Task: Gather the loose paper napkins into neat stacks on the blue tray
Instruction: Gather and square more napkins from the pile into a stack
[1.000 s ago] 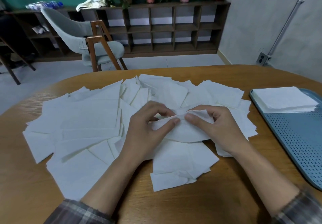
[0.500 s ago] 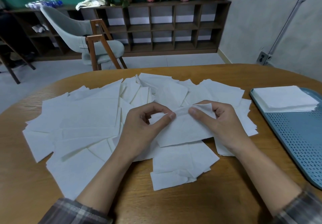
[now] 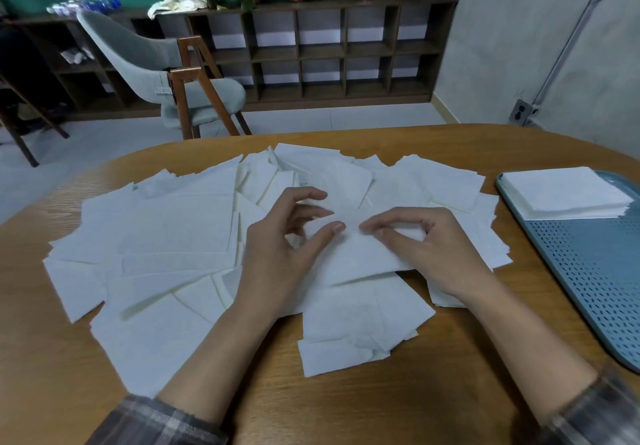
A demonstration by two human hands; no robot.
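Loose white paper napkins (image 3: 173, 233) lie in a wide overlapping spread over the middle of the wooden table (image 3: 450, 392). Above the spread's centre, one napkin (image 3: 356, 257) is held between both hands. My left hand (image 3: 284, 254) pinches its left top edge with the thumb on top and the other fingers spread behind. At the right top edge my right hand (image 3: 429, 254) pinches it with curled fingers. The blue perforated tray (image 3: 595, 282) sits at the table's right side. A neat stack of napkins (image 3: 564, 195) rests on its far end.
The table's far edge curves round behind the napkins. Beyond it stand a grey chair with wooden legs (image 3: 166, 74) and a low dark shelf unit (image 3: 325, 49) with potted plants on top. Bare wood shows near me and between the spread and the tray.
Both hands have risen slightly with the napkin, which now hangs flatter between them. My left fingers have spread apart. The tray and its stack have not moved.
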